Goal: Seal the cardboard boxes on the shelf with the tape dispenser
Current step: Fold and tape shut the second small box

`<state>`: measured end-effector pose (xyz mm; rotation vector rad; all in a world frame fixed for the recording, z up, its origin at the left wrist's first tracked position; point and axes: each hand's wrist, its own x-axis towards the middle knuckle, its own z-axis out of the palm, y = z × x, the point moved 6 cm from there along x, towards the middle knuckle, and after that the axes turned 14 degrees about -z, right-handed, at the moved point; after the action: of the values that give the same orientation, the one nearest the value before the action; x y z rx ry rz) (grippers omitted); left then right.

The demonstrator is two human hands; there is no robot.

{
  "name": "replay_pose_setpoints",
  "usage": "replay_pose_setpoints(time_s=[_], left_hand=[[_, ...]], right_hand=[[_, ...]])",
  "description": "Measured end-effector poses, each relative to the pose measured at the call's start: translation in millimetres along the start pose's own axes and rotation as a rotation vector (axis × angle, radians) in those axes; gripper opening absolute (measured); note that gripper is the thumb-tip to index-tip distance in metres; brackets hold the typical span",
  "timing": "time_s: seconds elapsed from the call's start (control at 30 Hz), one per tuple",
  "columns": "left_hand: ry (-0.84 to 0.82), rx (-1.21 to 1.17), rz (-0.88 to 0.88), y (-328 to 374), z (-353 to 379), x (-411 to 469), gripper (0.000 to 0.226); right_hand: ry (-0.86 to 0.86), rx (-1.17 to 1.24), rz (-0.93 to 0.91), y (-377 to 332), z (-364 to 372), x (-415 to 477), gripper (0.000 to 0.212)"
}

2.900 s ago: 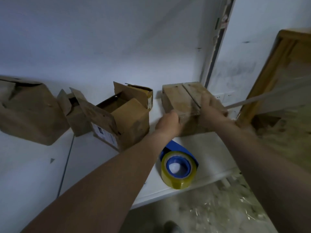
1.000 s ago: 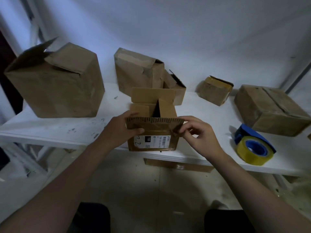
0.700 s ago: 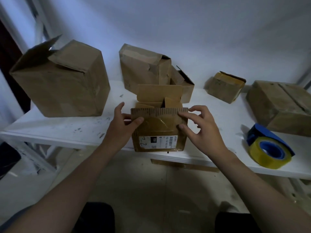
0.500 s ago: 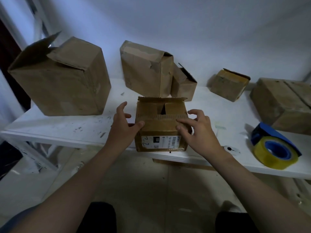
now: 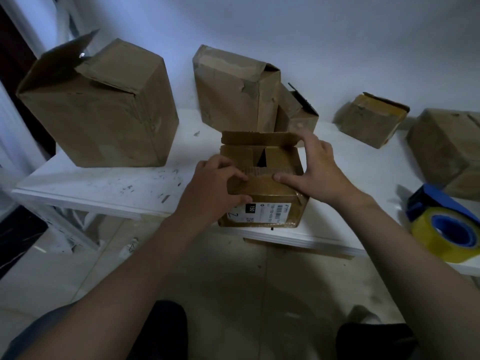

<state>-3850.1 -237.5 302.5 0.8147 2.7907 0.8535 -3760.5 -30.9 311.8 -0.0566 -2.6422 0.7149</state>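
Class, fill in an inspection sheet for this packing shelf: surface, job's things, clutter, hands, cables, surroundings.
Surface: white shelf, scuffed.
Job's things: small box at front edge, flaps part folded, untaped; tape dispenser lying at right, untouched.
Clutter: five more boxes behind; big box open-topped.
Hands: left hand grips small box's near-left corner; right hand presses its flaps, fingers spread.
Cables: nothing seen.
Surroundings: white wall; floor.

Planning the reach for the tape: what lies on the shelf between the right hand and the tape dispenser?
Nothing: in the head view, only bare white shelf separates the right hand from the tape dispenser.
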Motion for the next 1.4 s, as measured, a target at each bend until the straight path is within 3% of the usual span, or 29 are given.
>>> replay_pose_setpoints(time_s=[0.07,0.23,0.37,0.5,0.6,0.8,0.93,1.1,1.4], left_hand=[[0.049,0.039,0.027,2.1,-2.2,0.8,0.043],[0.122,0.205,0.151,11.2,1.7,12.7,0.054],[0.002,0.363,0.207,24.7,15.6,16.4,0.08],[-0.038,0.544,0.3,42.8,34.7,7.8,0.075],[-0.066,0.552,0.246,53.1,48.1,8.3,0.075],[-0.04,0.551,0.133,76.4,65.7,0.4,0.075],[-0.005,0.524,0.092,94.3,74.7,-4.0,0.072],[-0.019,0.492,0.033,104.8,87.2,-2.3,0.073],[-0.001,0.461,-0.017,110.1,92.1,5.7,0.071]], right_hand=[[-0.009,0.002,-0.006,6.4,-1.0,2.2,0.078],[-0.059,-0.055,-0.062,10.9,3.5,-4.8,0.043],[-0.098,-0.078,-0.023,15.6,4.5,-11.6,0.044],[-0.156,-0.113,-0.033,19.4,-2.6,-27.4,0.047],[-0.143,-0.141,0.024,32.8,-24.0,-48.9,0.044],[0.003,-0.173,0.389,98.8,-92.9,-124.6,0.033],[-0.083,-0.385,0.798,157.2,-113.6,-191.2,0.044],[0.191,-0.197,1.04,182.5,-119.8,-240.3,0.062],[0.644,0.201,1.019,176.8,-124.6,-251.6,0.049]])
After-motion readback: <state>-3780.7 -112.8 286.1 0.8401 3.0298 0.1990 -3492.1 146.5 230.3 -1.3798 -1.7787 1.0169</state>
